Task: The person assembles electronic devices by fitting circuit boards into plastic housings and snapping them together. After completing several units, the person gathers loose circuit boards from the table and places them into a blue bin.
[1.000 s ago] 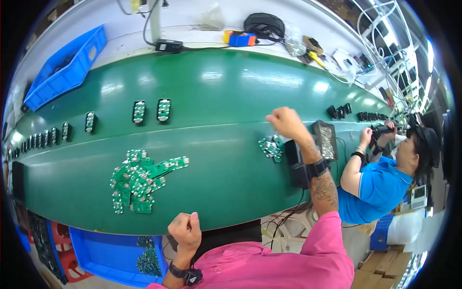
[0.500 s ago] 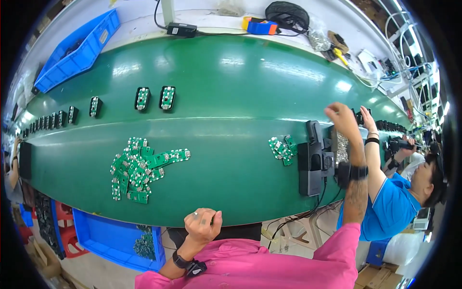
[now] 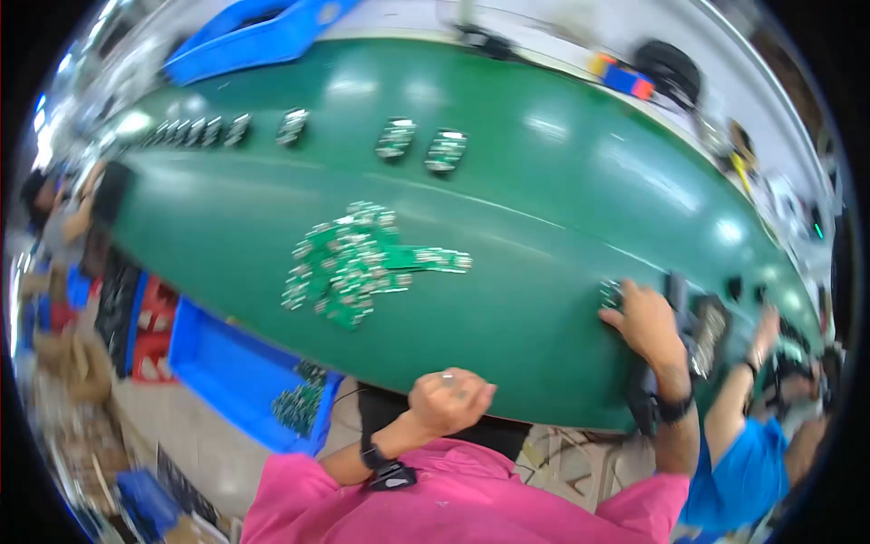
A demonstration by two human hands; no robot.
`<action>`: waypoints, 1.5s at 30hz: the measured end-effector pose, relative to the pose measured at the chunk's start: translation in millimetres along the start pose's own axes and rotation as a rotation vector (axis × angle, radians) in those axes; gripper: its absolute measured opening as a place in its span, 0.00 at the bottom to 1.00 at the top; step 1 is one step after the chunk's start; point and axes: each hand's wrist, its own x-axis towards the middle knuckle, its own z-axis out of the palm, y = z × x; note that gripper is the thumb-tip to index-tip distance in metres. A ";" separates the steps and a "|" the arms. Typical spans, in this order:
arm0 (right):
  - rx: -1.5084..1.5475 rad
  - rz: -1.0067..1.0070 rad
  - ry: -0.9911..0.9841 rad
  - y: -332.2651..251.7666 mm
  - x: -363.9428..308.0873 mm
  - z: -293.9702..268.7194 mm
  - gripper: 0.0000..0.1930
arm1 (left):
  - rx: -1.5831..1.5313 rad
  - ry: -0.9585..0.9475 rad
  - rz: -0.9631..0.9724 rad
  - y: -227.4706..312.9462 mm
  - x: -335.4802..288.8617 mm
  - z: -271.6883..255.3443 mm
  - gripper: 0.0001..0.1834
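Note:
My left hand (image 3: 450,401) is held as a fist above the table's front edge; its curled fingers hide whatever may be inside. At the right, my right hand (image 3: 647,325) reaches over a small pile of green circuit boards (image 3: 610,294), its thumb apart from the fingers. The hand covers part of that pile, and blur hides whether a board is touched. Left of it lies a larger heap of green circuit boards (image 3: 349,258). Farther back, two black housings with green boards in them, one nearer the middle (image 3: 446,150) and one beside it (image 3: 396,138), stand side by side.
More housings (image 3: 210,131) form a row to the far left. A blue bin (image 3: 204,363) with boards stands below the front edge, another blue bin (image 3: 263,41) at the back. Black devices (image 3: 642,399) sit by my right forearm. A co-worker's hand (image 3: 767,331) is farther right.
The view has turned, shifting the table's contents rightward. My right hand has come from beyond the black devices to the small board pile. My left hand stays a fist.

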 end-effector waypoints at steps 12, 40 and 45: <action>0.169 -0.012 0.271 -99.9 -54.7 38.4 0.38 | 0.570 -0.106 -0.175 -110.1 22.0 -157.9 0.63; 0.159 -0.330 0.383 -153.2 3.0 69.5 0.49 | 0.181 -0.632 0.124 -71.0 92.0 -43.2 0.76; 0.147 -0.234 0.351 -98.8 -32.7 72.6 0.47 | 0.097 -0.674 0.185 -31.3 101.9 4.0 0.75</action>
